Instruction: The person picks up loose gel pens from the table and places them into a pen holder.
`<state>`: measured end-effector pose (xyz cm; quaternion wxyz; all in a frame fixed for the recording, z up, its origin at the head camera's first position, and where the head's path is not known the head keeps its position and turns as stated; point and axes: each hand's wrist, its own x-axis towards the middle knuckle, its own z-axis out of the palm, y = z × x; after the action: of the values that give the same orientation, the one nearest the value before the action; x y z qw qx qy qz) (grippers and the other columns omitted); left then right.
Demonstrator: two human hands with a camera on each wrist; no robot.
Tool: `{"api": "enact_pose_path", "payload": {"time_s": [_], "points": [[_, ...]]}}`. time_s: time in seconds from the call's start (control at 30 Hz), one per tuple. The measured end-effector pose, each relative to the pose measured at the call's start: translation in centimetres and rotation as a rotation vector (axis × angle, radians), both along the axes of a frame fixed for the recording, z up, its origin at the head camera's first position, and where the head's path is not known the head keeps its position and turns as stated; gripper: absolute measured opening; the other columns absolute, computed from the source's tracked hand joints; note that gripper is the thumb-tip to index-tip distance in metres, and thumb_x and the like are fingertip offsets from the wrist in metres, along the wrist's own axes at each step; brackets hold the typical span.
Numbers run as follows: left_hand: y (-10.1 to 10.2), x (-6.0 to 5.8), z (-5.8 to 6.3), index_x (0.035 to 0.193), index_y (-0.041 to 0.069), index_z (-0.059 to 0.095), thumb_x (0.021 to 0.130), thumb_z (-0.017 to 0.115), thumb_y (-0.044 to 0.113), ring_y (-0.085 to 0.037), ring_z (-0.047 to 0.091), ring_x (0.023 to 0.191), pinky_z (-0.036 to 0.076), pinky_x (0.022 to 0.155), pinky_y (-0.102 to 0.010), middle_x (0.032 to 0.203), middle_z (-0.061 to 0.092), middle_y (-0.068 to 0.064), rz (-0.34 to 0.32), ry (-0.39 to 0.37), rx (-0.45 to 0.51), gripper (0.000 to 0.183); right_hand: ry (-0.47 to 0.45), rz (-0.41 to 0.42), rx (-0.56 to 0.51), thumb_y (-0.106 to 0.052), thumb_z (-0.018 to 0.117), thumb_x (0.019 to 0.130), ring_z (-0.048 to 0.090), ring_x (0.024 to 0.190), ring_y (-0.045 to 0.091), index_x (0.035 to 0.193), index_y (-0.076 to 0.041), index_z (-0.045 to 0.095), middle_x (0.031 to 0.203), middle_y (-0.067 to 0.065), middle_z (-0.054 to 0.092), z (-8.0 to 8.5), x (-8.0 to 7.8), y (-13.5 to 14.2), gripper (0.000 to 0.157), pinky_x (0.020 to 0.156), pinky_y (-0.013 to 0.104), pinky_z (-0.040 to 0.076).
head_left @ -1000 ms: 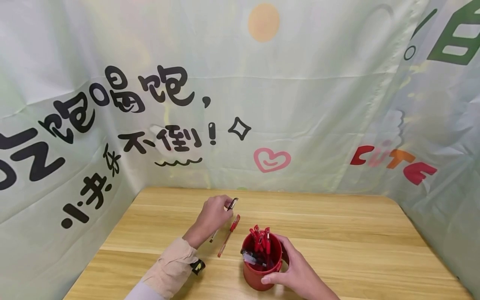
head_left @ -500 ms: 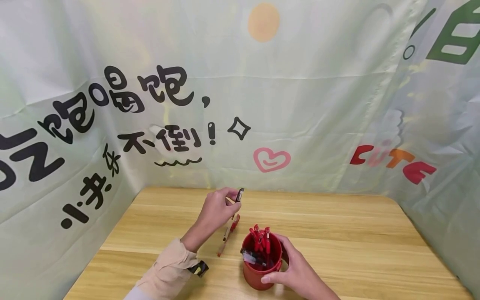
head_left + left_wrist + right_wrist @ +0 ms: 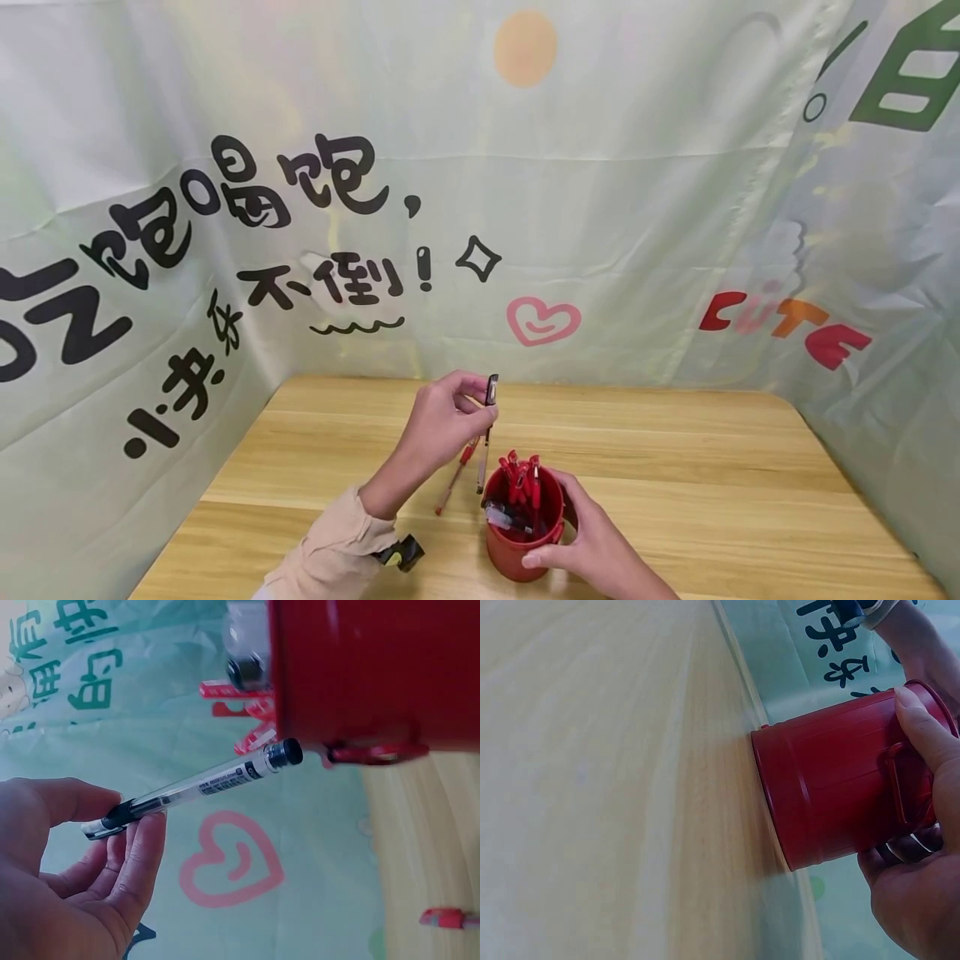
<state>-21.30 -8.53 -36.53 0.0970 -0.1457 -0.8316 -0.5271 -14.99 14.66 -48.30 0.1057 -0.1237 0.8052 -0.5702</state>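
Note:
My left hand [image 3: 438, 425] pinches a clear gel pen with a black cap [image 3: 217, 778] near its capped end, between thumb and fingers. The pen hangs nearly upright in the head view, its lower tip beside the left rim of a small red bucket [image 3: 513, 557]. My right hand [image 3: 600, 546] grips this bucket from the right, thumb at the front and the other fingers round the far side. Inside stand several red pens [image 3: 522, 479], with a clear, dark-ended pen [image 3: 506, 517] leaning at the left. The bucket's side handle [image 3: 900, 780] lies by my right palm.
One red-capped pen [image 3: 453, 485] lies on the wooden table [image 3: 697, 467], left of the bucket and partly behind my left hand. A black wrist device [image 3: 401, 552] sits at my left cuff. Printed curtains [image 3: 637, 208] enclose the table's back and sides.
My left hand has lifted the black-capped pen off the table, brought it rightward toward the bucket and turned it more upright. My right hand and the bucket have stayed in place.

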Motion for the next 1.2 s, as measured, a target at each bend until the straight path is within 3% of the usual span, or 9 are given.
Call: {"api": "enact_pose_path", "payload": {"time_s": [0.3,0.43,0.77,1.0,1.2], "points": [[0.1,1.0,0.7,0.108,0.009,0.072,0.085,0.081,0.009,-0.012,0.070,0.078,0.060,0.069,-0.023,0.096,0.073,-0.005,0.008,0.022,0.049,0.025,0.026,-0.006,0.000,-0.034,0.094,0.075,0.049,0.145,0.034,0.152,-0.021,0.042,0.155,0.006,0.052,0.0,0.1,0.0,0.094,0.105,0.020,0.050],[0.2,1.1,0.5,0.108,0.007,0.071,0.085,0.081,0.007,-0.012,0.070,0.080,0.061,0.073,-0.023,0.097,0.072,-0.009,-0.029,0.025,0.089,0.025,0.037,-0.004,0.007,-0.034,0.094,0.075,0.050,0.144,0.034,0.151,-0.021,0.042,0.154,0.005,0.053,0.0,0.1,0.1,0.094,0.105,0.019,0.050],[0.0,1.4,-1.5,0.106,0.011,0.068,0.087,0.080,0.008,-0.014,0.072,0.087,0.063,0.077,-0.024,0.098,0.074,-0.007,-0.134,-0.029,0.114,0.023,0.016,-0.011,0.031,-0.035,0.094,0.074,0.049,0.145,0.033,0.152,-0.023,0.041,0.155,0.004,0.053,0.0,0.1,0.1,0.095,0.108,0.021,0.049],[-0.2,1.8,-2.9,0.109,0.011,0.069,0.088,0.081,0.011,-0.015,0.073,0.091,0.063,0.084,-0.025,0.102,0.074,-0.007,-0.167,-0.076,0.108,0.024,0.020,-0.014,0.030,-0.035,0.094,0.074,0.050,0.145,0.033,0.152,-0.022,0.042,0.154,0.005,0.053,0.1,0.1,0.0,0.094,0.110,0.027,0.050],[-0.3,2.1,-3.9,0.108,0.009,0.069,0.088,0.080,0.010,-0.010,0.072,0.088,0.061,0.080,-0.021,0.098,0.075,-0.006,-0.192,-0.080,0.063,0.023,0.030,0.002,0.008,-0.032,0.094,0.074,0.049,0.146,0.033,0.152,-0.021,0.042,0.154,0.006,0.053,0.2,0.2,0.1,0.094,0.108,0.021,0.048]]}}
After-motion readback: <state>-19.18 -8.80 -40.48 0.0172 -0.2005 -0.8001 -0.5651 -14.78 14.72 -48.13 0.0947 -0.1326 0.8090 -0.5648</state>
